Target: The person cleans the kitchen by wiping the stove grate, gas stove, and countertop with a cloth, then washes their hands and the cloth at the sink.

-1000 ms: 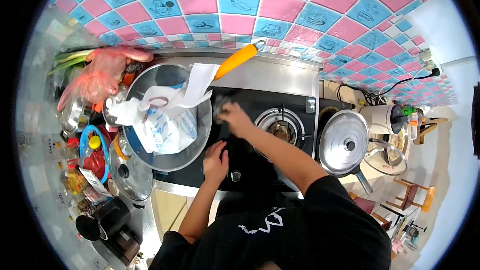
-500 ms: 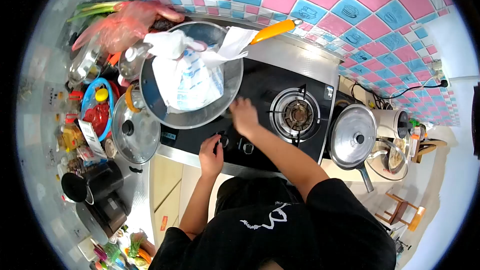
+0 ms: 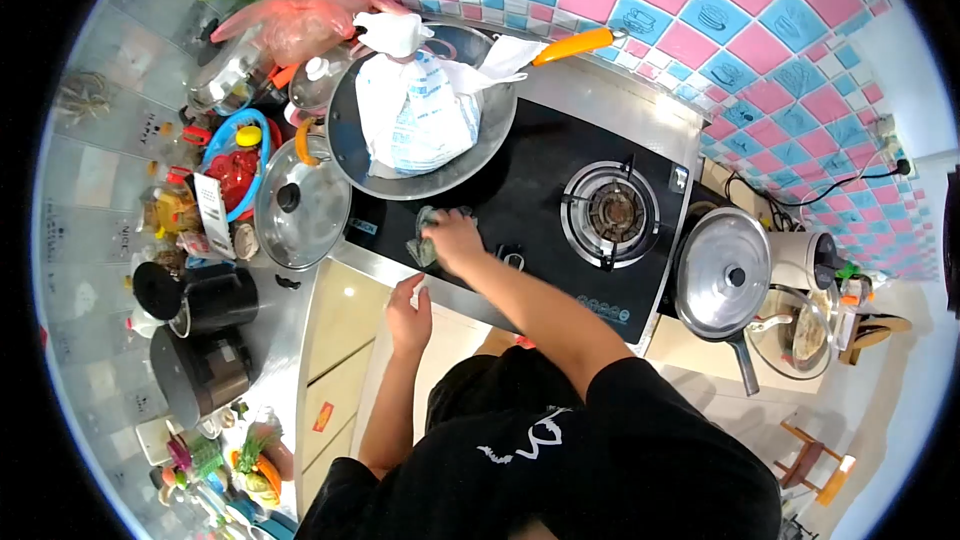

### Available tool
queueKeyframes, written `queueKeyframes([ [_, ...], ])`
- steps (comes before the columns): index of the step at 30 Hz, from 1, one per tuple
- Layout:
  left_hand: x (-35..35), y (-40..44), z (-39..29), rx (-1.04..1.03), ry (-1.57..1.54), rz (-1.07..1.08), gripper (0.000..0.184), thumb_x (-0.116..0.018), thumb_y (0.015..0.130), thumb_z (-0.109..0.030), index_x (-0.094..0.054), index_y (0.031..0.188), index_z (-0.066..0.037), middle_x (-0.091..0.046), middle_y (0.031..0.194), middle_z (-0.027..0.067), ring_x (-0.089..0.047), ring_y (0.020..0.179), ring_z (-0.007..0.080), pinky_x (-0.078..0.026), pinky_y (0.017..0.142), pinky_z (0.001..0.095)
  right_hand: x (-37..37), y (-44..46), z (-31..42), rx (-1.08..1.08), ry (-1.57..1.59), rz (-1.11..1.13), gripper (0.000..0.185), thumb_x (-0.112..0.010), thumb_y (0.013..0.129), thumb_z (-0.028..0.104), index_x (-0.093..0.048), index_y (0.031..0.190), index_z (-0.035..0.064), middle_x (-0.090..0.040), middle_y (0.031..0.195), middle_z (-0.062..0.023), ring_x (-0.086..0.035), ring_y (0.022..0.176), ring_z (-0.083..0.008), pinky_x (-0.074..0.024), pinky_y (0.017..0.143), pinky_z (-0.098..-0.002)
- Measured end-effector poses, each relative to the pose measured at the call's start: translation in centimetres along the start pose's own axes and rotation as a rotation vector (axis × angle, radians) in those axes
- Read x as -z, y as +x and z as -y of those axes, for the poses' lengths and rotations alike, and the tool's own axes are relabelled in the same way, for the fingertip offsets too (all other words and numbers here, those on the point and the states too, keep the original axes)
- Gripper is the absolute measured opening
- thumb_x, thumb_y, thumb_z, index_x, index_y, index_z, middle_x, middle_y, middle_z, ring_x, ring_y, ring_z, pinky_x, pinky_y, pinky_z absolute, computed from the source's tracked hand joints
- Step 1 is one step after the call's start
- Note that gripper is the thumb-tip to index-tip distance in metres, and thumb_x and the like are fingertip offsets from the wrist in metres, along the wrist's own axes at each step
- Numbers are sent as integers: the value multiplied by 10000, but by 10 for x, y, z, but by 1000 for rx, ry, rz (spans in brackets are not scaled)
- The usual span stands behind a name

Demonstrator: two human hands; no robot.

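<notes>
My right hand (image 3: 457,240) presses down on the black glass cooktop (image 3: 540,170), its fingers closed over a crumpled grey-green cloth (image 3: 424,246). Just below the front edge of the cooktop, my left hand (image 3: 408,314) hovers with nothing in it, thumb and fingers apart. A control knob (image 3: 511,259) shows to the right of my right hand. Behind my hands, a large wok (image 3: 345,130) with an orange handle (image 3: 575,44) covers the left side of the cooktop. Inside the wok lies a tied white plastic bag (image 3: 425,115) with blue print.
An uncovered burner (image 3: 613,212) is on the right. Beyond it stands a lidded pan (image 3: 725,265) with its handle pointing toward me. At left are a glass lid (image 3: 303,210), a blue basket (image 3: 212,155), a black pot (image 3: 222,300) and a pink plastic bag (image 3: 315,20).
My right hand has moved left along the cooktop, and the cloth under it now shows clearly. My left hand has drawn back from the knob area. The whole view has shifted slightly.
</notes>
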State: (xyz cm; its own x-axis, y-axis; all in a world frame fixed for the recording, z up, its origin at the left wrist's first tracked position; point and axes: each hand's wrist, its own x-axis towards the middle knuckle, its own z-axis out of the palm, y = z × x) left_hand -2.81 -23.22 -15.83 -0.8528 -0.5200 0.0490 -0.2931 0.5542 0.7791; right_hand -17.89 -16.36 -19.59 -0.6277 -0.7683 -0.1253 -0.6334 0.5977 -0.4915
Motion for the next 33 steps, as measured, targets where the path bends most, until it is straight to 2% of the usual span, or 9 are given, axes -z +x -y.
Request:
queueKeyframes([
  [4,19,-22,-7,19,-18,-18,192,-545,807,-48,-612,982,-7,-621,925,149,-598,839,275,-474,724,334,36,6,-60,-417,572,-153,249,-556,775,133,-621,1011,89,-464,1252,-114,-430,1157,-257,-382,912,-438],
  [10,33,-62,5,5,90,82,201,-534,834,-50,-607,1013,4,-628,945,127,-604,854,199,-487,742,293,15,-46,-45,-295,-184,-109,355,-464,847,123,-544,1181,31,-335,1376,-185,-317,1263,-321,-245,1029,-473],
  [18,27,-47,-8,-130,-18,107,203,-547,807,-52,-610,997,-18,-620,920,151,-598,831,273,-471,731,330,19,-96,12,-66,-552,113,219,-501,788,143,-710,824,89,-662,934,-121,-540,1029,-293,-202,1029,-507],
  [20,28,-32,-7,-154,-61,125,206,-548,807,-54,-609,1000,-17,-619,923,152,-598,832,271,-470,733,329,-6,-99,5,-69,-605,-35,206,-501,776,140,-706,766,128,-664,870,-89,-558,984,-258,-264,1006,-468],
  [22,37,-14,-10,-165,-79,162,201,-548,831,-51,-602,1015,10,-625,939,126,-599,845,193,-468,762,288,-3,-104,4,-22,-167,-48,241,-487,715,100,-693,839,119,-653,875,-89,-568,893,-244,-358,916,-378],
  [27,71,20,7,-130,-230,165,209,-550,830,-50,-598,1026,5,-621,930,133,-602,832,186,-468,754,284,40,-62,2,-237,110,-889,253,-467,743,8,-618,945,26,-615,921,-163,-537,848,-350,-420,783,-415],
  [29,83,26,27,-130,-208,163,209,-551,831,-52,-598,1027,5,-623,929,132,-604,825,182,-470,751,284,60,-26,1,-464,-2,-749,272,-464,761,19,-613,989,36,-618,922,-149,-539,879,-348,-426,794,-401],
  [30,88,30,37,-140,-180,165,210,-552,832,-55,-597,1028,6,-626,928,131,-607,819,178,-471,748,283,58,-6,-1,-643,-1,-385,301,-462,796,79,-585,1067,38,-565,1107,-162,-524,987,-341,-425,828,-415],
  [33,106,38,63,-131,-182,202,205,-550,835,-55,-600,1025,6,-631,929,129,-612,812,173,-472,744,279,-21,37,14,-739,-433,-176,463,-405,836,209,-450,1250,5,-344,1357,-238,-332,1228,-412,-334,920,-519],
])
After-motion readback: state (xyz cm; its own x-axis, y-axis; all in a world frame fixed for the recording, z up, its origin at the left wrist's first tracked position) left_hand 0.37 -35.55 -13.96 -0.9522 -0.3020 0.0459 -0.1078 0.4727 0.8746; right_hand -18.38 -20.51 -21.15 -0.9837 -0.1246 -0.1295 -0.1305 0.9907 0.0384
